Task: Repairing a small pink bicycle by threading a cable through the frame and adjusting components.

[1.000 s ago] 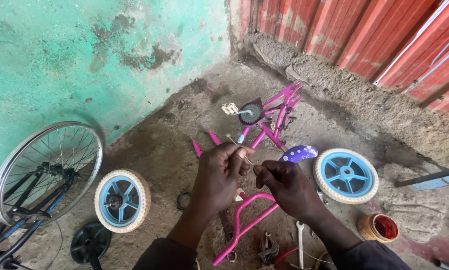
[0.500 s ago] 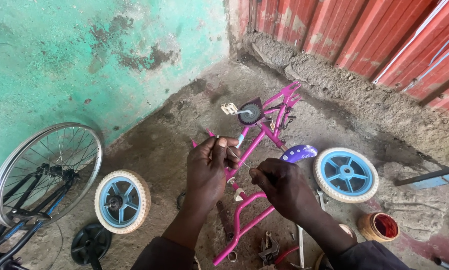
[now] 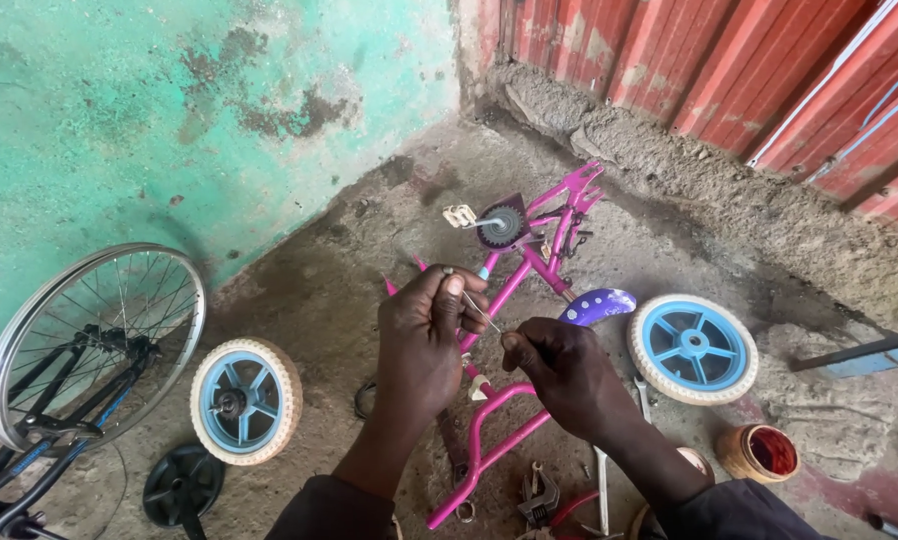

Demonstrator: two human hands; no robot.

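A small pink bicycle frame [image 3: 539,262] lies on the concrete floor with its chainwheel [image 3: 501,224] and white pedal [image 3: 460,215] turned up. Above it, my left hand [image 3: 424,335] pinches one end of a thin metal pin or wire [image 3: 481,314] between thumb and forefinger. My right hand [image 3: 559,365] holds the pin's other end with its fingers curled shut. Both hands hover over the pink handlebar tube [image 3: 489,430]. A purple saddle [image 3: 597,305] shows just past my right hand.
Two blue-hubbed small wheels with cream tyres lie on the floor, one at left [image 3: 246,400] and one at right [image 3: 693,348]. A large spoked wheel [image 3: 94,340] leans at far left. A spanner [image 3: 601,490], pliers [image 3: 537,492] and a small orange pot [image 3: 759,453] sit near my arms.
The view has dropped, so more of the pink frame shows above my hands. My hands have parted slightly, and the thin pin now shows stretched between them.
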